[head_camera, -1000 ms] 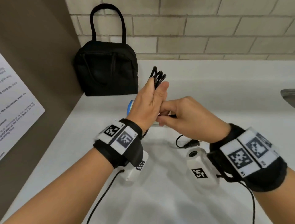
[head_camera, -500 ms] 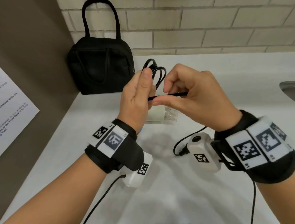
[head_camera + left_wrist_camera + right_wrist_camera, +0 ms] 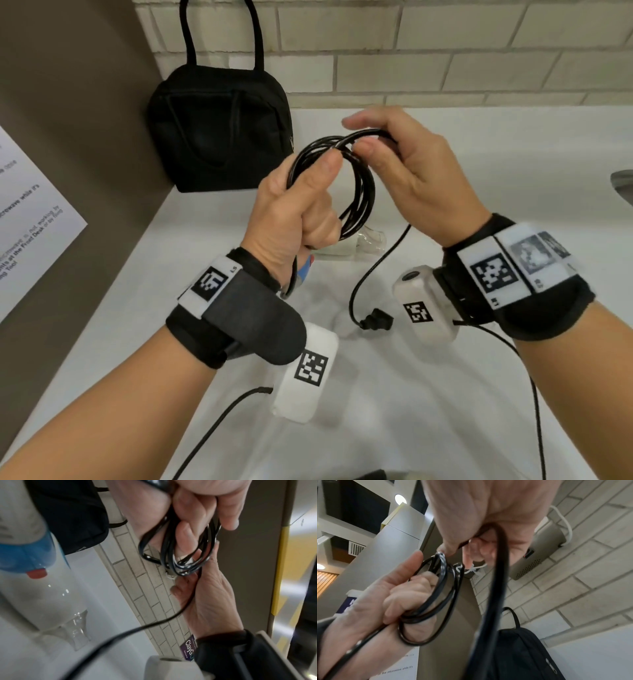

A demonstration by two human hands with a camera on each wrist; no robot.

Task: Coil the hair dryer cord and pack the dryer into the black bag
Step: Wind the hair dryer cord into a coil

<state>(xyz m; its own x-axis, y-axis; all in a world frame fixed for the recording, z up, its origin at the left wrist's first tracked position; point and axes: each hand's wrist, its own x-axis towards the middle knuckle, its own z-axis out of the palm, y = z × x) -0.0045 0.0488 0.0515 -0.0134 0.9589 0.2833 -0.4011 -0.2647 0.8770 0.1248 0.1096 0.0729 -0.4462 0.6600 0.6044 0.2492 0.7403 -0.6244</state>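
Presently: left hand (image 3: pixel 291 212), fingers curled round the black cord (image 3: pixel 359 192), several loops gathered in the fist. Right hand (image 3: pixel 411 178) pinches the coil's upper arc, beside the left thumb. Free cord trails below the grip to the plug (image 3: pixel 375 319), lying on the white counter (image 3: pixel 445 411). Hair dryer (image 3: pixel 30 561), white and blue, lies beneath the hands. Black bag (image 3: pixel 219 126) stands behind the grip, against the brick wall (image 3: pixel 445 51).

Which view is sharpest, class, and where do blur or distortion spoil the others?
Head view: sharpest, though the brick wall bows. Left wrist view: hair dryer soft, close up. Right wrist view: near cord smeared, black bag dim.
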